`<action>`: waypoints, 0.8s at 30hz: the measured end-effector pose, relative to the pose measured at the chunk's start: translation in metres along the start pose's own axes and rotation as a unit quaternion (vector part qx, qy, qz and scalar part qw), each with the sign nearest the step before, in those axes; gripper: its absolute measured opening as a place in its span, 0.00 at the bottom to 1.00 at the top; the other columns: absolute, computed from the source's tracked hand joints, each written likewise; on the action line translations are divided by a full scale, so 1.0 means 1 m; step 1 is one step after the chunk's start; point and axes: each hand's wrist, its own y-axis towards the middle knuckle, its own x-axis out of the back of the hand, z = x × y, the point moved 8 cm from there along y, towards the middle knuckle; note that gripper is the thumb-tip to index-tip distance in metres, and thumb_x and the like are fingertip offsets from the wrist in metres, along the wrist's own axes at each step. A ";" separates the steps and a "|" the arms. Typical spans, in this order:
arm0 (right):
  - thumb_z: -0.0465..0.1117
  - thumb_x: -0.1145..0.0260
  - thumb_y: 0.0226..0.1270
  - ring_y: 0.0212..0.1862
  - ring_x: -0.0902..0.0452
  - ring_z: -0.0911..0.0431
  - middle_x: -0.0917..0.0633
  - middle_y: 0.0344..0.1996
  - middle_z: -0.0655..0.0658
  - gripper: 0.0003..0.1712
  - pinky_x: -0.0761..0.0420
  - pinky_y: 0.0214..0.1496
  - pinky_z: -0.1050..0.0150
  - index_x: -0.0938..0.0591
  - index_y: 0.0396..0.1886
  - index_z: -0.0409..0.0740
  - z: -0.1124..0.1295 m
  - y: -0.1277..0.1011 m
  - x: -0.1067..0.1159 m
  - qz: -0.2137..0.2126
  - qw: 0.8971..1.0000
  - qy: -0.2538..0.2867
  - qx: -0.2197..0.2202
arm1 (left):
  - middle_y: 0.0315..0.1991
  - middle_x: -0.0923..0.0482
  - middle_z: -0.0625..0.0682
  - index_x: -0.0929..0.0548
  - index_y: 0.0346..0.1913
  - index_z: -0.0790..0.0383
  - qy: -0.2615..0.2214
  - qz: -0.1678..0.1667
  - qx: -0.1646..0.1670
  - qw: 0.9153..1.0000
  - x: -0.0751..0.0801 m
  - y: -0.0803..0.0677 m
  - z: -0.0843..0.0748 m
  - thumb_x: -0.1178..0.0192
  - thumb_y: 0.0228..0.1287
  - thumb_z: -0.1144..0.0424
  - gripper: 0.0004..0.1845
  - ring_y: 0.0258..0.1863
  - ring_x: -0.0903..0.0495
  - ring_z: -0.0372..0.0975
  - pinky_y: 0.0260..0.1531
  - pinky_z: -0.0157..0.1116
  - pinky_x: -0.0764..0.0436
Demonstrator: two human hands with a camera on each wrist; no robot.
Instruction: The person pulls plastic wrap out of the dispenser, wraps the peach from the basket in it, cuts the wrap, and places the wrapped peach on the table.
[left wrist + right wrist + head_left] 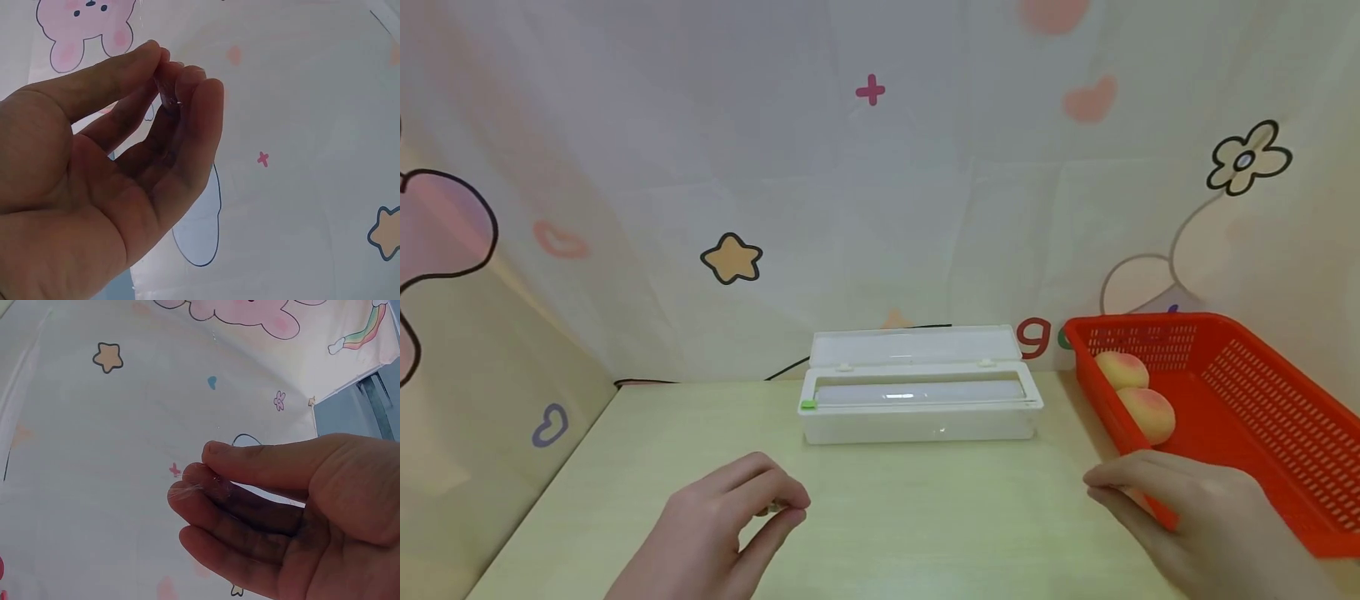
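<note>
My left hand (pixel 722 525) is held over the front left of the table, thumb and index finger pinched together. Thin, clear cling film (pixel 192 489) glints in creases at the fingertips of my right hand (pixel 1202 517), which pinches it beside the red basket. A similar shiny crease shows inside the left fingers in the left wrist view. Between the hands the film is nearly invisible against the table. Beyond them stands a white cling film dispenser (pixel 917 425), lid (pixel 917 346) raised, with a film roll (pixel 917 392) inside and a green slide cutter (pixel 808 405) at its left end.
A red plastic basket (pixel 1285 408) stands at the right, partly behind my right hand. Two peaches lie in it along its left wall, a rear peach (pixel 1122 370) and a nearer peach (pixel 1150 415). A patterned white curtain (pixel 910 183) hangs behind the pale table (pixel 925 492).
</note>
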 end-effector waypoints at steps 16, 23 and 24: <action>0.32 0.17 0.50 0.29 0.23 0.70 0.16 0.28 0.67 0.16 0.17 0.33 0.68 0.11 0.32 0.58 -0.003 0.022 -0.029 0.033 0.996 0.076 0.013 | 0.35 0.22 0.34 0.16 0.36 0.50 -0.032 0.070 0.030 0.997 -0.037 0.004 0.021 0.27 0.56 0.77 0.16 0.33 0.21 0.28 0.35 0.29 0.19; 0.34 0.20 0.57 0.31 0.22 0.68 0.15 0.29 0.64 0.12 0.16 0.36 0.66 0.11 0.34 0.56 -0.009 0.026 -0.056 0.128 0.986 0.107 0.014 | 0.32 0.24 0.34 0.18 0.33 0.50 -0.061 0.151 0.082 0.983 -0.059 0.001 0.039 0.30 0.60 0.78 0.15 0.32 0.24 0.28 0.34 0.31 0.20; 0.34 0.20 0.57 0.31 0.22 0.68 0.15 0.29 0.64 0.11 0.16 0.36 0.66 0.11 0.34 0.55 -0.009 0.026 -0.060 0.140 0.984 0.112 0.018 | 0.32 0.24 0.33 0.18 0.33 0.50 -0.062 0.164 0.089 0.980 -0.063 0.000 0.042 0.31 0.60 0.77 0.15 0.32 0.25 0.28 0.35 0.31 0.20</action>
